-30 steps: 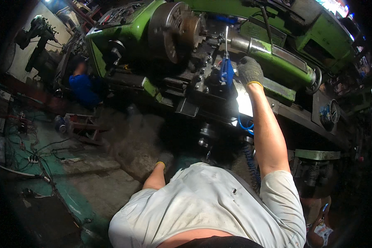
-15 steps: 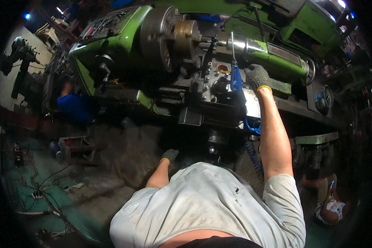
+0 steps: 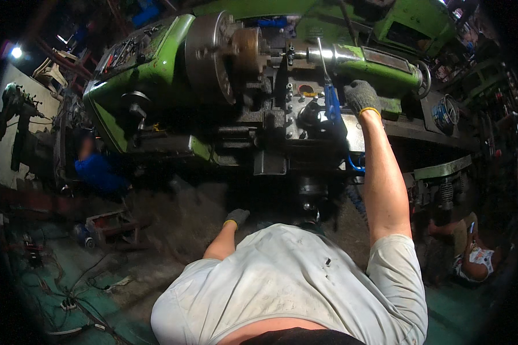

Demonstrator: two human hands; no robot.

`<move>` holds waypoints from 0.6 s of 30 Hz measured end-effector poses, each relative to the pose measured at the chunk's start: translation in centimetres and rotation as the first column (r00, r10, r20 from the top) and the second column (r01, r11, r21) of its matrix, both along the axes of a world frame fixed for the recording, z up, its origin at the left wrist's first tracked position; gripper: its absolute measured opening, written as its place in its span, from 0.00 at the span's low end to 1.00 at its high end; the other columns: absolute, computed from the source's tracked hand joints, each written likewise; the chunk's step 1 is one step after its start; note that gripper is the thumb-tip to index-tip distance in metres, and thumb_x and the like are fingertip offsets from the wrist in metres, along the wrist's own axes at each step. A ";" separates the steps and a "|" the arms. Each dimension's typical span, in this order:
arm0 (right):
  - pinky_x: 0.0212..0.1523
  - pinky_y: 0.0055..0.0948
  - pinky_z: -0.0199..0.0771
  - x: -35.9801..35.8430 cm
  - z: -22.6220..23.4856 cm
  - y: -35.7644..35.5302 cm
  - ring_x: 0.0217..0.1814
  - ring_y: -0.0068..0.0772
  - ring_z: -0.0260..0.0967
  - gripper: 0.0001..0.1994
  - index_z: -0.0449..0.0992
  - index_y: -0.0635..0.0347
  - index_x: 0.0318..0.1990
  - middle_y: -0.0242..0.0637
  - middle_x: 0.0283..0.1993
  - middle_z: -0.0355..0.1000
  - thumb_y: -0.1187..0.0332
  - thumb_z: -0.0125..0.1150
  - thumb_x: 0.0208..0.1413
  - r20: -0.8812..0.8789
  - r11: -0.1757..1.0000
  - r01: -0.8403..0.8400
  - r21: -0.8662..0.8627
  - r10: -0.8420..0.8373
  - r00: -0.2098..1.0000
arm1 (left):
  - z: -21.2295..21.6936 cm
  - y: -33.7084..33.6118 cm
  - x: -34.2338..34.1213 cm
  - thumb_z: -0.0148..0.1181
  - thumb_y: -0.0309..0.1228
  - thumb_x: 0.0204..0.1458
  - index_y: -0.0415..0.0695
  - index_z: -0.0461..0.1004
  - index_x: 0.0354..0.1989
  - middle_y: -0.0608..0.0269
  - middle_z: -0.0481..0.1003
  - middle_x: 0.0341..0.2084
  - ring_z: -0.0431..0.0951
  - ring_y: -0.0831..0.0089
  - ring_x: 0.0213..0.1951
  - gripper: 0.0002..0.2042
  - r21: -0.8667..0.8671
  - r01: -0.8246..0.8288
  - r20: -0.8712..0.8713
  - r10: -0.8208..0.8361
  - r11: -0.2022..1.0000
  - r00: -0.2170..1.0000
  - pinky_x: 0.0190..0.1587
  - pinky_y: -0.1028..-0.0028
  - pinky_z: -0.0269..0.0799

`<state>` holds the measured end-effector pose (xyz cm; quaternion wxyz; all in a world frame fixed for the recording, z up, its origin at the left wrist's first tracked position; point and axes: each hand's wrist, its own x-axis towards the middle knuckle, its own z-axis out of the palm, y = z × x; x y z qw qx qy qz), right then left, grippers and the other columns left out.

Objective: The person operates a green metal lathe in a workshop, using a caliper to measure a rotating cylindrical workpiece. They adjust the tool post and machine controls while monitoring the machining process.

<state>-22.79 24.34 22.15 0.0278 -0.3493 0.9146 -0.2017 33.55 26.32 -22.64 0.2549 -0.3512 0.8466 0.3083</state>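
Note:
My right hand (image 3: 362, 96), in a grey knit glove with a yellow cuff, reaches out over the green lathe, just below the tailstock (image 3: 380, 68). Its fingers are curled closed, and whatever lies under them is hidden. Immediately left of it is a blue air blow gun (image 3: 331, 104) with a thin metal nozzle, lying across the carriage (image 3: 296, 118). My left hand (image 3: 237, 217), gloved alike, hangs low beside my body, away from the machine. It is too small and dark to read its fingers.
The large round chuck (image 3: 210, 57) is on the left, beside the headstock (image 3: 149, 63) with tools on top. A crank handle (image 3: 135, 106) juts from its front. A coiled reel (image 3: 445, 113) sits at the right. Cables (image 3: 69, 302) lie on the floor. A person in blue (image 3: 101, 172) is at left.
The view has shifted, so the chuck and tailstock appear farther left. My right hand stays beside the blow gun, still closed. My left hand hangs in nearly the same place.

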 end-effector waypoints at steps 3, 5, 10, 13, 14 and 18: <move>0.56 0.49 0.75 0.3 0.2 0.3 0.54 0.59 0.77 0.18 0.85 0.58 0.43 0.54 0.48 0.80 0.56 0.60 0.55 0.007 1.000 0.026 0.011 -0.026 1.000 | 1.8 0.6 0.2 0.42 0.45 0.67 0.49 0.79 0.53 0.46 0.78 0.56 0.76 0.46 0.59 0.21 0.020 -0.024 0.029 0.023 1.000 0.999 0.61 0.48 0.70; 0.57 0.49 0.75 1.0 1.1 0.0 0.55 0.59 0.77 0.18 0.85 0.58 0.44 0.53 0.49 0.80 0.56 0.60 0.55 0.042 1.000 0.021 0.016 -0.021 0.999 | -1.8 1.7 3.2 0.42 0.45 0.67 0.50 0.78 0.55 0.47 0.78 0.55 0.76 0.46 0.59 0.21 0.012 -0.110 -0.062 0.111 0.994 0.992 0.61 0.48 0.70; 0.62 0.51 0.73 2.2 2.6 0.3 0.60 0.64 0.75 0.19 0.84 0.64 0.48 0.60 0.55 0.77 0.61 0.55 0.57 0.083 0.997 0.000 0.084 -0.007 0.996 | 0.6 0.9 2.2 0.41 0.46 0.67 0.50 0.77 0.56 0.45 0.77 0.56 0.74 0.46 0.61 0.21 0.071 -0.031 0.060 0.027 0.997 0.998 0.62 0.49 0.68; 0.61 0.51 0.74 2.1 2.7 0.8 0.59 0.64 0.76 0.19 0.84 0.64 0.47 0.60 0.55 0.77 0.62 0.55 0.57 0.067 0.999 0.004 0.049 -0.008 0.998 | 3.9 1.0 1.1 0.41 0.46 0.68 0.49 0.77 0.56 0.45 0.76 0.57 0.73 0.46 0.62 0.22 0.112 -0.188 0.090 0.179 0.976 0.980 0.63 0.50 0.67; 0.61 0.50 0.74 1.9 2.5 0.7 0.59 0.64 0.76 0.19 0.84 0.64 0.47 0.60 0.55 0.77 0.62 0.55 0.57 0.068 0.999 0.004 0.051 -0.007 0.998 | 4.1 1.1 1.1 0.41 0.46 0.68 0.49 0.77 0.56 0.44 0.76 0.57 0.73 0.46 0.62 0.22 0.124 -0.243 0.094 0.232 0.962 0.968 0.64 0.50 0.67; 0.58 0.49 0.75 0.2 0.7 0.0 0.57 0.59 0.76 0.19 0.85 0.58 0.45 0.53 0.51 0.80 0.55 0.62 0.54 0.037 0.995 0.063 0.076 -0.066 0.997 | 4.1 1.0 1.3 0.41 0.47 0.68 0.49 0.77 0.57 0.45 0.76 0.58 0.73 0.46 0.62 0.22 0.075 -0.077 0.024 0.076 0.994 0.997 0.64 0.51 0.67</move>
